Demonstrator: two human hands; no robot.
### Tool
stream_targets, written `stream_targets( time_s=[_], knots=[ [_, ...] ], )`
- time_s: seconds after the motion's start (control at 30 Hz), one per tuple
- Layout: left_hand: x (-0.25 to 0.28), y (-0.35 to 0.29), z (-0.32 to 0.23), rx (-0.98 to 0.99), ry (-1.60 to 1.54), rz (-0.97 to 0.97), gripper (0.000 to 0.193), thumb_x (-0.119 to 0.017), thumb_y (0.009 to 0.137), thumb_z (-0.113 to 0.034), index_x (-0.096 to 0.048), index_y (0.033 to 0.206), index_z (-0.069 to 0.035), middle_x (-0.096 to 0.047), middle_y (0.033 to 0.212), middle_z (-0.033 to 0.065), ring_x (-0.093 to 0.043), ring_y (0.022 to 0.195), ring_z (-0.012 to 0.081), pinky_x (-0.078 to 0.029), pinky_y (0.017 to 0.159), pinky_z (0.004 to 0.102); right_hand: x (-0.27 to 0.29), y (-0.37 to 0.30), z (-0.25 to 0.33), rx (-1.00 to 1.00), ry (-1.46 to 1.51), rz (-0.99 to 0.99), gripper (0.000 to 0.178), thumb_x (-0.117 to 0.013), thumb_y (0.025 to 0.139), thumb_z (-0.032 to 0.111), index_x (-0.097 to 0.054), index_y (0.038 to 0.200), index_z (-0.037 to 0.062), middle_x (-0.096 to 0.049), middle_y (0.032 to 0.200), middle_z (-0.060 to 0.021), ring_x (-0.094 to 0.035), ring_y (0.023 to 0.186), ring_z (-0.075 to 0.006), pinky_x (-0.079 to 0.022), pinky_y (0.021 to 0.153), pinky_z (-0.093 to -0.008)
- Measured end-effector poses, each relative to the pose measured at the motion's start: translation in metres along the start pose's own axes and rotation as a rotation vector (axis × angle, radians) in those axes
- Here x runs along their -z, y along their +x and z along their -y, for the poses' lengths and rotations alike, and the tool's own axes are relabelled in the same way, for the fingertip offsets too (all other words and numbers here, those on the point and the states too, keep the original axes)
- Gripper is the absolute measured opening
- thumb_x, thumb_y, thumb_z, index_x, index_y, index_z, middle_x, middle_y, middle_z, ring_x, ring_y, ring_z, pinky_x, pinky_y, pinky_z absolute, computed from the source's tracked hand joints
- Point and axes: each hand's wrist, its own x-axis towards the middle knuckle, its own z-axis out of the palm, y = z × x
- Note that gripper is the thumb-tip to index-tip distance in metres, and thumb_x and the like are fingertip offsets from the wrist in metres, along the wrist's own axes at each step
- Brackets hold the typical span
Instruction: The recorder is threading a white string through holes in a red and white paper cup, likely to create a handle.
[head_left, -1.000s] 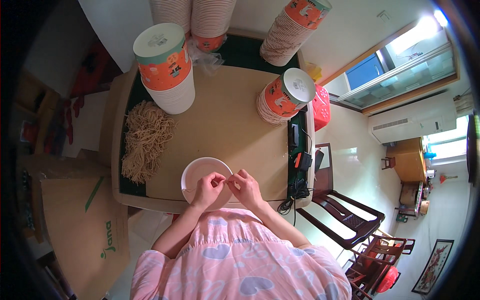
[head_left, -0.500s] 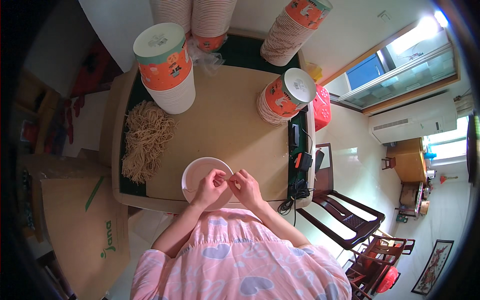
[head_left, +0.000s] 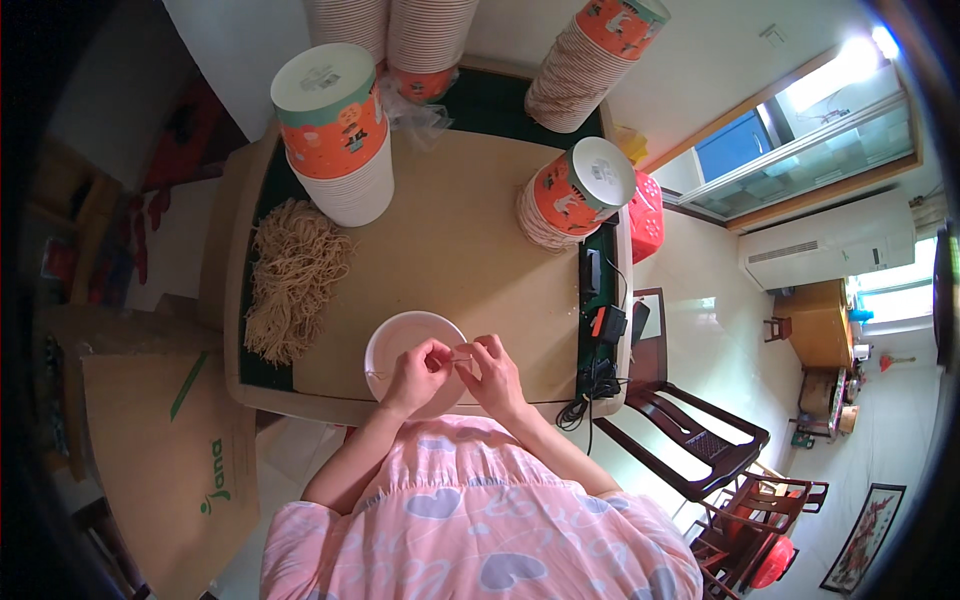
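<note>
Just above the rim of a white paper bucket (head_left: 392,335), at the table's near edge, my two hands are close together. My left hand (head_left: 418,376) is closed in a pinch on a thin tan string (head_left: 460,361), a loose end of which shows by the bucket's left side. Pinching the same string, my right hand (head_left: 490,378) has its fingers slightly more spread than the left. The exact grip at the fingertips is too small to make out. Left of the bucket lies a heap of tan strings (head_left: 295,285).
Upside-down stacks of orange-and-green paper buckets stand at the far left (head_left: 335,150) and right (head_left: 570,200); more stacks (head_left: 585,70) rise behind. Black cables (head_left: 600,380) and adapters line the table's right edge. A cardboard box (head_left: 165,440) sits left, a dark wooden chair (head_left: 690,435) right.
The fingers of my right hand have spread a little and shifted slightly, with a short length of string now showing between the hands. The stacks and string heap stay put.
</note>
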Motion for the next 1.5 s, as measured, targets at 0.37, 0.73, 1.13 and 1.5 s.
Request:
stream_targets(
  time_s=[0.37, 0.73, 1.13, 1.5],
  knots=[
    [-0.001, -0.003, -0.001, -0.004, -0.105, 0.016, 0.013, -0.063, 0.078, -0.001, -0.06, 0.091, -0.001, -0.064, 0.08, 0.0053, -0.062, 0.071, 0.0111, -0.05, 0.064, 0.0242, 0.001, 0.003, -0.012, -0.135, 0.16, 0.076, 0.007, -0.064, 0.078, 0.01, -0.064, 0.085, 0.0091, -0.056, 0.088, -0.0086, -0.056, 0.062, -0.0211, -0.047, 0.057, -0.0322],
    [-0.001, -0.005, -0.019, -0.12, 0.131, -0.07, 0.011, -0.064, 0.077, -0.003, -0.062, 0.087, -0.001, -0.066, 0.079, 0.0112, -0.065, 0.068, 0.0183, -0.051, 0.062, 0.0276, -0.004, 0.0, -0.017, -0.052, 0.138, 0.032, 0.008, -0.065, 0.078, 0.009, -0.064, 0.085, 0.0087, -0.056, 0.087, -0.0066, -0.052, 0.057, -0.0163, -0.045, 0.053, -0.028],
    [0.004, -0.003, -0.015, -0.045, 0.021, -0.028, 0.009, -0.062, 0.08, -0.004, -0.064, 0.087, 0.001, -0.067, 0.075, 0.0108, -0.065, 0.069, 0.0167, -0.05, 0.062, 0.0266, -0.005, 0.002, -0.01, -0.023, 0.16, 0.027, 0.009, -0.065, 0.077, 0.007, -0.062, 0.086, 0.0067, -0.059, 0.085, -0.0062, -0.052, 0.056, -0.0158, -0.045, 0.052, -0.027],
    [0.003, -0.005, -0.005, -0.008, -0.057, -0.029, 0.01, -0.061, 0.082, -0.003, -0.065, 0.09, 0.001, -0.068, 0.078, 0.009, -0.064, 0.069, 0.013, -0.05, 0.063, 0.0253, -0.006, 0.002, -0.011, -0.051, 0.237, 0.058, 0.01, -0.063, 0.077, 0.005, -0.06, 0.087, 0.0051, -0.061, 0.08, -0.006, -0.053, 0.057, -0.0146, -0.043, 0.051, -0.0251]
  ],
)
